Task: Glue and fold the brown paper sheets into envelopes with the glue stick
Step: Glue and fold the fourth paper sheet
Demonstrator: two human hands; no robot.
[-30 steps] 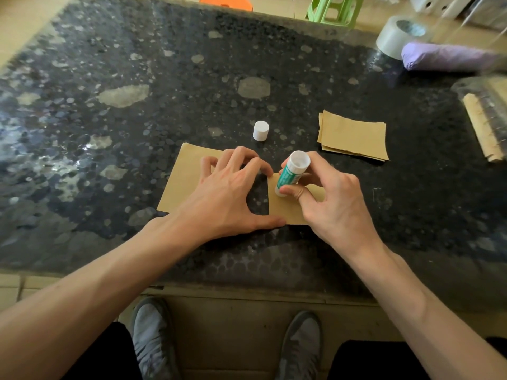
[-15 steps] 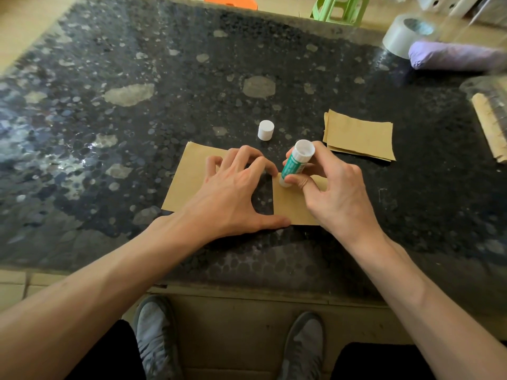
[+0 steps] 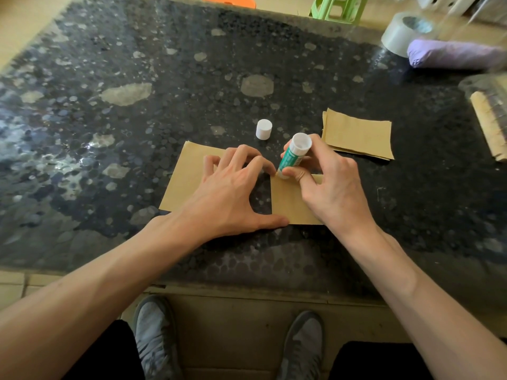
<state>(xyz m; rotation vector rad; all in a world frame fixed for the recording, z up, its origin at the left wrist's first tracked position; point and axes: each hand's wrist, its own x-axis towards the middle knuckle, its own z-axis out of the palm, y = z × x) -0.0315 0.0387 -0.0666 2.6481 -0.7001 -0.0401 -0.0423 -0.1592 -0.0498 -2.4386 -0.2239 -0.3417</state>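
1. Head view, the only one. Right hand (image 3: 334, 187) grasps the glue stick (image 3: 294, 157), with thumb and fingers wrapped round the green-and-white barrel. The stick is tilted, upper white end toward the camera, lower end down on paper.
2. Under the grip: brown paper panel (image 3: 288, 207), flat on the table (image 3: 137, 64). The stick's lower end touches its far left corner. The right hand covers the panel's right part.
3. Left of the grip: left hand (image 3: 227, 196) grasps nothing. Its fingers are spread and arched, tips pressing down. The index tip sits just beside the stick's lower end. The thumb stretches along the panel's near edge.
4. Further left of the grip: second brown paper area (image 3: 183, 185), under the left palm and fingers. Bare table shows between it and the panel, inside the thumb-index gap. Cannot tell whether they are one sheet or two.
5. Just beyond the grip, slightly left: white cap (image 3: 264, 129), upright on the table, apart from stick and paper.
6. Right of the grip, a bit beyond: stack of brown sheets (image 3: 356, 135), lying flat, near the right hand but apart from it.
7. Far beyond and right of the grip: tape roll (image 3: 403, 31), with a purple bundle (image 3: 452, 54) just beside it. A pale ridged strip (image 3: 488, 127) sits at the right edge, blurred.
8. Nearer than the grip, below the table edge: two grey shoes (image 3: 153, 333).
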